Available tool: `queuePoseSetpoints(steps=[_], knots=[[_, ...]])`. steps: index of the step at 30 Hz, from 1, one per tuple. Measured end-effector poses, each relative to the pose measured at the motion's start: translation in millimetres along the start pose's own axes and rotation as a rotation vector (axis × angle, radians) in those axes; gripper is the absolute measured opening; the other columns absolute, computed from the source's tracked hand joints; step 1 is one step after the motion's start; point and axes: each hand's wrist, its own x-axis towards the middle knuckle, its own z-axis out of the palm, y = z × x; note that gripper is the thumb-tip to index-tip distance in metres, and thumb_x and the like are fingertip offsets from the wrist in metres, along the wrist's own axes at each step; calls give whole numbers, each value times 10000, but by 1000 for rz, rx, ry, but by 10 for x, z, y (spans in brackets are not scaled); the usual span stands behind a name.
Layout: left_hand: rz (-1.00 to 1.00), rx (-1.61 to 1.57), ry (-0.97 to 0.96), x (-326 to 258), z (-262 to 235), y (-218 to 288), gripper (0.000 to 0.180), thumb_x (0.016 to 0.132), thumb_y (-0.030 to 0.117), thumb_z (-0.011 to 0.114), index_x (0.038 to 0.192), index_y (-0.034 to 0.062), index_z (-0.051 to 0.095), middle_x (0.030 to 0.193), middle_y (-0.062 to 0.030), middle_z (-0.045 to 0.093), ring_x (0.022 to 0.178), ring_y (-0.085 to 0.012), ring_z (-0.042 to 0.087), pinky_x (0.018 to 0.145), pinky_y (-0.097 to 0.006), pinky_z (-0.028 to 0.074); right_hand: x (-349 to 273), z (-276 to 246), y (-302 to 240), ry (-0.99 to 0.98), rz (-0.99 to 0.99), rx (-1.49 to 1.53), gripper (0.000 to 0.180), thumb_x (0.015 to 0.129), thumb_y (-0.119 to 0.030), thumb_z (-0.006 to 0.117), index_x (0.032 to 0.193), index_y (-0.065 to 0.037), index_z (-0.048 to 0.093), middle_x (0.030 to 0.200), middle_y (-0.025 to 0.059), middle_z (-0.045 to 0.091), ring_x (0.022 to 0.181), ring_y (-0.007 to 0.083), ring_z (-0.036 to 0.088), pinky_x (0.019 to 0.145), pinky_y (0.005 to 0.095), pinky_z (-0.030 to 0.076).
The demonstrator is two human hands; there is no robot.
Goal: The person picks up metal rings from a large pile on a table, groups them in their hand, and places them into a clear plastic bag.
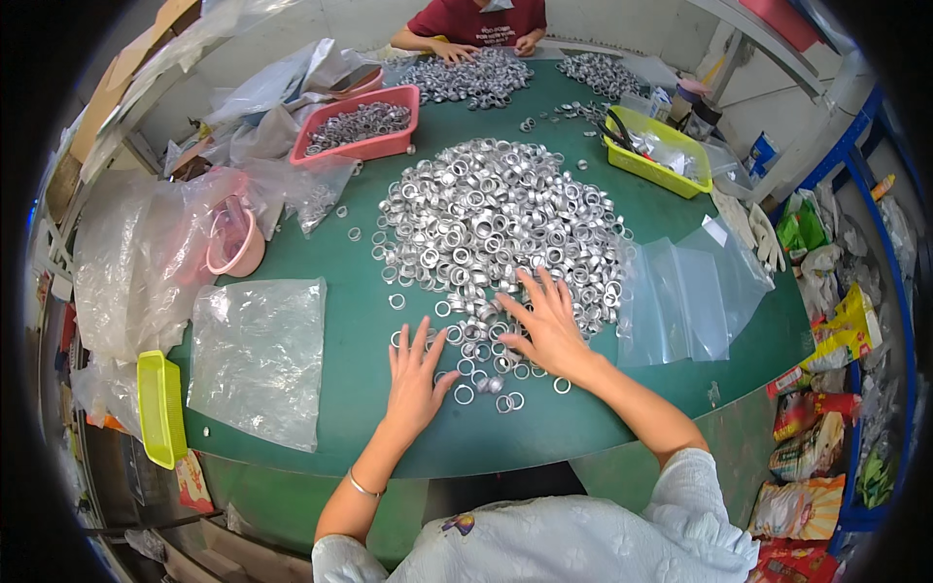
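Note:
A large heap of silvery metal rings [486,209] covers the middle of the green table. My right hand [546,325] lies on the near edge of the heap, fingers spread over the rings. To its left, my left hand [416,379] rests flat near the tabletop with its fingers apart, beside several loose rings. Between and in front of the hands, scattered rings [505,401] lie on the table. Neither hand grips anything that I can see.
Left are a clear plastic bag [258,364], a yellow-green basket [161,408], a pink bucket [238,248] and a pink basin [403,136] of small parts. Clear bags [680,301] and a yellow-green tray [671,175] lie right. A co-worker [476,24] handles another heap [471,78] across the table.

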Motion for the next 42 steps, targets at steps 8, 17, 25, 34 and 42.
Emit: queuePoseSetpoints(steps=[8, 17, 25, 34, 42], knots=[[167, 151, -99, 53, 0, 281, 492, 796, 327, 695, 1243, 156, 581, 1455, -117, 351, 1316, -397, 317, 1063, -573, 260, -431, 2, -260, -239, -114, 12, 561, 809, -409, 668, 1271, -121, 529, 1443, 136, 340, 1372, 375, 230, 1080, 597, 197], [-76, 161, 68, -306, -60, 144, 260, 821, 90, 633, 1078, 48, 639, 1444, -92, 384, 1294, -405, 357, 1038, -585, 300, -784, -234, 33, -78, -41, 47, 294, 768, -225, 718, 1043, -151, 647, 1344, 81, 449, 1318, 360, 322, 1068, 567, 238], [51, 15, -27, -320, 114, 641, 471, 802, 81, 649, 1258, 92, 534, 1422, -128, 392, 1329, -407, 314, 1055, -599, 255, -707, -239, 21, 115, 100, 173, 305, 774, -200, 711, 1052, -90, 648, 1318, 105, 473, 1296, 356, 355, 1041, 537, 274], [-92, -137, 165, -561, 152, 557, 318, 819, -5, 613, 1136, 23, 602, 1363, -150, 462, 1305, -388, 384, 1065, -596, 243, -915, -201, -100, 60, 67, 167, 338, 734, -137, 732, 1056, -96, 637, 1341, 92, 455, 1304, 360, 337, 1043, 548, 256], [18, -279, 182, -480, 226, 882, 384, 800, -20, 631, 1178, 22, 582, 1330, -176, 471, 1274, -373, 417, 1047, -523, 317, -894, -40, -218, 190, 93, 329, 336, 704, -106, 746, 1026, -86, 652, 1016, 47, 612, 1052, 277, 533, 1008, 455, 292]])
